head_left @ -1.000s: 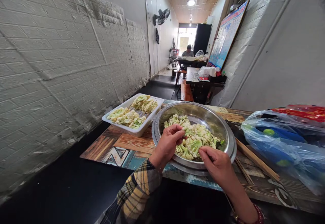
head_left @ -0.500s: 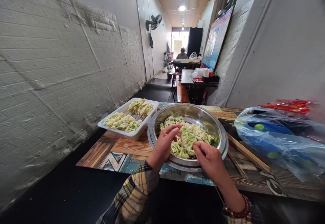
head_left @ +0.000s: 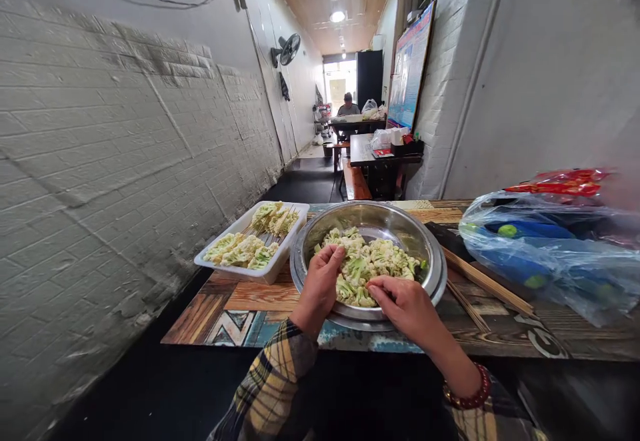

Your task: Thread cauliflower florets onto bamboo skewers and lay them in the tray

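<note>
A wide steel bowl [head_left: 434, 254] stands before me, holding many cut cauliflower florets [head_left: 385, 254]. Over its left side my left hand [head_left: 323, 281] is closed, thumb and fingers pinched against a pale cauliflower piece [head_left: 356, 269]. My right hand [head_left: 403, 304] reaches over the near right rim, its thumb and forefinger pinched close to the same piece. What lies within the right fingertips is hidden. Left of the bowl, a white plastic tray [head_left: 273, 270] contains skewered cauliflower [head_left: 243, 251], with thin sticks showing between the rows.
Bundled wooden skewers [head_left: 487, 281] lie right of the bowl on the patterned tabletop [head_left: 200, 311]. Beyond them sits a clear plastic bag [head_left: 550, 254] with blue and green contents, a red packet [head_left: 565, 182] behind. A person [head_left: 349, 105] sits at a far table.
My left fingers have closed from a looser, parted pose. My right hand has shifted slightly left. The whole view has turned a little to the right.
</note>
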{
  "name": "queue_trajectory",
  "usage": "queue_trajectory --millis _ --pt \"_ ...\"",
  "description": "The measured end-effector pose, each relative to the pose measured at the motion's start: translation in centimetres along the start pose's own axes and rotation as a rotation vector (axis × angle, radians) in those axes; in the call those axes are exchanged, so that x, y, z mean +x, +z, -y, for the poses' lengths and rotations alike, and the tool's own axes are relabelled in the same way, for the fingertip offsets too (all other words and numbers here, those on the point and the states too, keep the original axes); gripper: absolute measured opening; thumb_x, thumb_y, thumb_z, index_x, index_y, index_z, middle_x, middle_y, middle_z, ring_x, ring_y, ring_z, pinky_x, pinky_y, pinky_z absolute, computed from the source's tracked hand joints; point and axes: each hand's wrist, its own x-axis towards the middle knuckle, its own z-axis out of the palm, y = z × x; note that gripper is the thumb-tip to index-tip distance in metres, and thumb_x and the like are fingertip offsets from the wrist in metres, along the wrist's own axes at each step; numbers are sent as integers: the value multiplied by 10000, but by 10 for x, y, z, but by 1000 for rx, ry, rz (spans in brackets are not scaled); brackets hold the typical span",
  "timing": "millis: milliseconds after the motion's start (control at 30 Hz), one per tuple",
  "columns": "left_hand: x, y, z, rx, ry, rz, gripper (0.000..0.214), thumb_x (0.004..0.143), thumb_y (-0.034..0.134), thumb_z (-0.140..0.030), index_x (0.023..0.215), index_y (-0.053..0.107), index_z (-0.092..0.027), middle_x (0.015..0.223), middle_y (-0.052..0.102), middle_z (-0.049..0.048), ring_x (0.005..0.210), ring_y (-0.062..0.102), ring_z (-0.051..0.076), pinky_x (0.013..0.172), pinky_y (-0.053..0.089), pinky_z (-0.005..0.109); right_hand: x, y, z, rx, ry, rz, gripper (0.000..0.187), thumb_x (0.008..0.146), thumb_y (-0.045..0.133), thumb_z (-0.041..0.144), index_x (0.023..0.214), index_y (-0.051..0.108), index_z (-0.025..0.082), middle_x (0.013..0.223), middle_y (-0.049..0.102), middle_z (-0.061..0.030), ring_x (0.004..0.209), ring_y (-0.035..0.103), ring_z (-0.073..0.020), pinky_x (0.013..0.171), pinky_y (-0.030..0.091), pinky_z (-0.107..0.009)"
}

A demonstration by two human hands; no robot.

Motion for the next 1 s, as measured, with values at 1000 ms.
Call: queue_trajectory --millis 1000 --pt "2 14 -6 21 -79 164 246 725 702 -396 704 608 -170 650 547 -33 605 460 79 611 386 183 -9 9 3 -248 -28 -124 315 953 382 204 770 638 186 695 694 -48 655 647 -153 579 359 -244"
